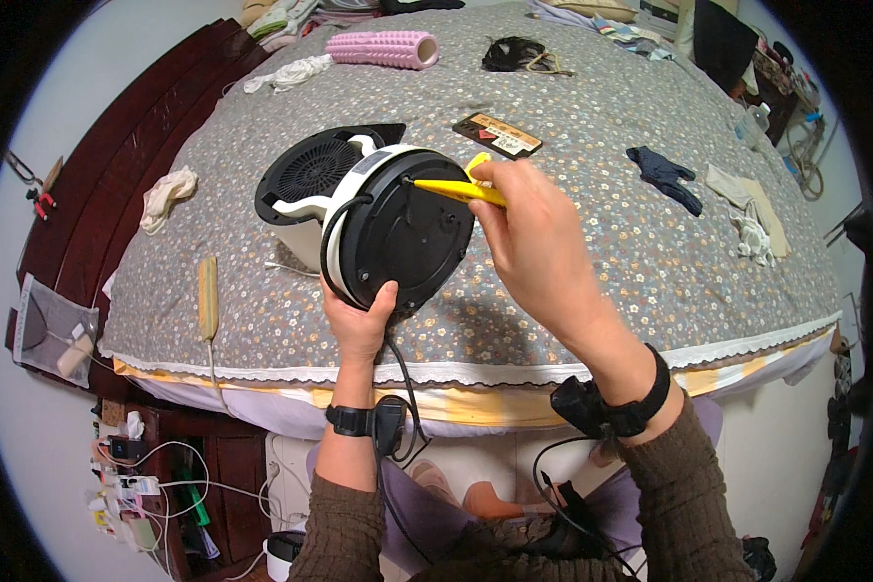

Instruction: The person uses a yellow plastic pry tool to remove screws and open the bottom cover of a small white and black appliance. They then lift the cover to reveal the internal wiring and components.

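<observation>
Tool (456,188) perhaps touches base (407,247) near edge (419,160).

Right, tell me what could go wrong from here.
The yellow tool in the right hand might slip across the black base and scratch it. The fan, held tilted by the left hand, could tip over on the bed if that grip loosens.

Appliance (412,233): far side hidden. Left hand (357,325): most fingers concealed behind the appliance. Right hand (538,238), right of the appliance: covers part of the yellow tool (451,188). Tool-tip contact: too small to confirm. 2 brown sleeves (339,529), below the appliance: cut off by the lower picture edge.
</observation>
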The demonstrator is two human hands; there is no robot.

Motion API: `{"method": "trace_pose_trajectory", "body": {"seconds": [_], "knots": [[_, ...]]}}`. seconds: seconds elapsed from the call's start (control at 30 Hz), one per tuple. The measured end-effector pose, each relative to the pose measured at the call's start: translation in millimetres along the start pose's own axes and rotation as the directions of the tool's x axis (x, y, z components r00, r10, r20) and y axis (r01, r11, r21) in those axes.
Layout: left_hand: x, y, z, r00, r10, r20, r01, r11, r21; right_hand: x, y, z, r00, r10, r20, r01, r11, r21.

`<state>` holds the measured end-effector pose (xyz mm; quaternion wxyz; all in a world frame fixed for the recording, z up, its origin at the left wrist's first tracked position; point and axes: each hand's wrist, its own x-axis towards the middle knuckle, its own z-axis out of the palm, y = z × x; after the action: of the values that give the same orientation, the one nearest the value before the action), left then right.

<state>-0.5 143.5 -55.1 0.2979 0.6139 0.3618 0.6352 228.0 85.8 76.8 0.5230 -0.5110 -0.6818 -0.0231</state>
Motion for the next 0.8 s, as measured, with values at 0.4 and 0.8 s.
{"method": "trace_pose_trajectory", "body": {"seconds": [0.4,0.8], "knots": [[0,3,2,1.000,0.016,-0.003,-0.016,0.999,-0.039,7,-5,0,0.996,-0.060,-0.073,0.054,0.996,-0.072],[0,1,3,0.999,0.024,-0.034,-0.024,1.000,-0.002,3,-10,-6,0.994,-0.072,0.082,0.082,0.989,-0.122]]}}
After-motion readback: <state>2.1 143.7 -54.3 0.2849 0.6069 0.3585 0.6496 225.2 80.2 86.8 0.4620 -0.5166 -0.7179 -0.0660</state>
